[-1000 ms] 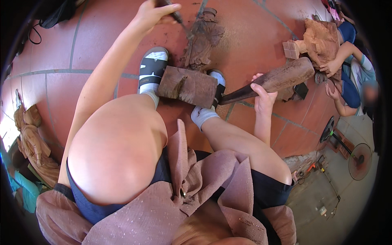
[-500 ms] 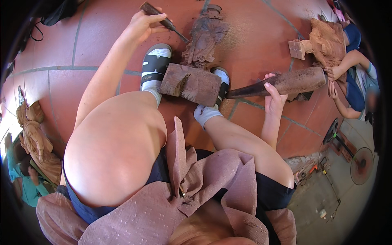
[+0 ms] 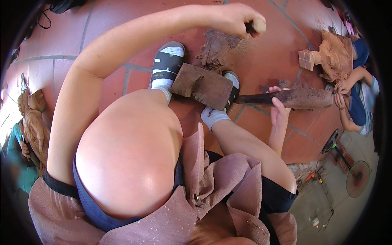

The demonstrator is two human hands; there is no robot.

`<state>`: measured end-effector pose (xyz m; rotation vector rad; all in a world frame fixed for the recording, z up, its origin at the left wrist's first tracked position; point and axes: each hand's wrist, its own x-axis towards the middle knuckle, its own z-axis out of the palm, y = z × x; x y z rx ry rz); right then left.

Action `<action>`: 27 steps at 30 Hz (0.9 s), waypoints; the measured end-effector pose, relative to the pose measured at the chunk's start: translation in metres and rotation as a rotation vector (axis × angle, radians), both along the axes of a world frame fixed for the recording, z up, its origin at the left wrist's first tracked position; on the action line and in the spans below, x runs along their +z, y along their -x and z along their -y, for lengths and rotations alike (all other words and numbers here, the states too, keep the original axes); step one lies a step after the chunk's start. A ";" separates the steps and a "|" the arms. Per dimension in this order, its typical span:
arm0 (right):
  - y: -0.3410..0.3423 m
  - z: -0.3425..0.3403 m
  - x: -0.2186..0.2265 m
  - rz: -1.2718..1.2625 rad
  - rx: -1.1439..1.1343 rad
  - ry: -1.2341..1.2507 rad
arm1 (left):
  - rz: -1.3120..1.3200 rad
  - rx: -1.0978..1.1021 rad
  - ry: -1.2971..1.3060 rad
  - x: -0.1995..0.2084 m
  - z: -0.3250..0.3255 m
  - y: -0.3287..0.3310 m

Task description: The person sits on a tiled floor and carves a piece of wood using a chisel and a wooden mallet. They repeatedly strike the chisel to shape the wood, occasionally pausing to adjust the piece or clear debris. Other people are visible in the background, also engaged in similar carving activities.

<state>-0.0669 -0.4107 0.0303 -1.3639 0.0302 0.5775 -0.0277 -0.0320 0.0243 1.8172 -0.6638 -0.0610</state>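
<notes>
Tiled floor [image 3: 272,57], left hand [image 3: 240,19] fisted round handle [image 3: 250,27], right hand [image 3: 280,109] gripping mallet [image 3: 307,99]

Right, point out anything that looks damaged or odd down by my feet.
The dark wooden block between the sandals has a ragged hollow in its otherwise flattish face; that rough patch looks like damage, though it could be natural or deliberate.

Pale lettering [image 3: 163,75] is running in one short line along the lower dark strap [image 3: 156,76] of a sandal [image 3: 168,60] in the upper part of the frame, left of centre. The letters are looking small and slightly blurred, standing out light against the strap.
</notes>
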 end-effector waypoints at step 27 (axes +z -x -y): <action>0.060 -0.049 0.036 0.521 0.292 0.891 | 0.120 0.026 -0.022 -0.016 0.062 0.125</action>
